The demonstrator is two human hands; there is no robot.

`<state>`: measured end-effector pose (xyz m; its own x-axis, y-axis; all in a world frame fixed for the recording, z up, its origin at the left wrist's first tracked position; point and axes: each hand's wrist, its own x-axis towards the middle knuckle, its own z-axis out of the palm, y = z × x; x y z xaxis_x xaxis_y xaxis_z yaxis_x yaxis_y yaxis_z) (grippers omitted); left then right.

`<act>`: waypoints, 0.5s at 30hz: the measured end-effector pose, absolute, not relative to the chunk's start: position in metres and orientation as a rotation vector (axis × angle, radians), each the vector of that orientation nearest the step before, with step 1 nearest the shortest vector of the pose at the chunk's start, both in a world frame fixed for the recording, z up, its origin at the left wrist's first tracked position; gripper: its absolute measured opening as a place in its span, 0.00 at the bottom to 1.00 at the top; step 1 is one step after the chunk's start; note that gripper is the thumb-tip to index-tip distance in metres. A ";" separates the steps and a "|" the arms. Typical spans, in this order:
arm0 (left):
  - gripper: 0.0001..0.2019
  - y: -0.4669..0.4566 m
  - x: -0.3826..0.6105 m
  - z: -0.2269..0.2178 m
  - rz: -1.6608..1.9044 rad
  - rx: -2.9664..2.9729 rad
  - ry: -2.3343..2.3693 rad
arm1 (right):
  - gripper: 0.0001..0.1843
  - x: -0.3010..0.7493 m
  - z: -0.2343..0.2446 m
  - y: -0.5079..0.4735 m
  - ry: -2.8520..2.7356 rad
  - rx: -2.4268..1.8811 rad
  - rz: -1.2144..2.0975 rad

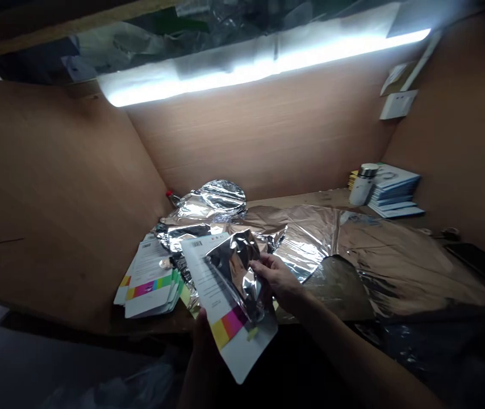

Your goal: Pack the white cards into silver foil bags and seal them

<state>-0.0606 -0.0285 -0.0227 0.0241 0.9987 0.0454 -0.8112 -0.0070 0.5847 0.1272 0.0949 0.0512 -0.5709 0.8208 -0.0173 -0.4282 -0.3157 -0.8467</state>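
My left hand (205, 335), in shadow, grips the lower left edge of a white printed card (212, 284) with a barcode and a band of coloured blocks. The card is tilted in front of me over the desk edge. My right hand (277, 277) pinches a shiny silver foil sheet (242, 264) between thumb and fingers. That foil lies over the right part of the card and covers some of its print and colour band. Whether the foil is a pouch or a loose sheet, I cannot tell. The left fingers are mostly hidden behind the card.
A stack of similar cards (153, 284) lies at the left. Crumpled silver foil (212, 201) and a wide foil sheet (302, 238) spread over the desk. At the back right stand a white bottle (362, 184) and a booklet stack (393, 190). Wooden panels (259, 136) enclose the desk; a lamp (268, 68) hangs above.
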 end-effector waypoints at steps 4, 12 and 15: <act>0.28 -0.001 -0.060 -0.022 1.548 0.596 0.397 | 0.19 0.177 0.053 0.086 -0.842 -0.638 2.022; 0.30 0.029 -0.044 -0.049 1.590 0.602 0.626 | 0.22 0.203 0.038 0.047 -0.649 -0.561 2.271; 0.27 0.032 -0.037 -0.052 1.528 0.595 0.616 | 0.29 0.200 0.040 0.045 -0.697 -0.409 2.160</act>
<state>-0.0372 0.0320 -0.0515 -0.0435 0.9990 0.0036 -0.7173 -0.0337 0.6960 0.2000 0.0449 0.0398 -0.6185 0.7839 -0.0538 -0.6047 -0.5186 -0.6044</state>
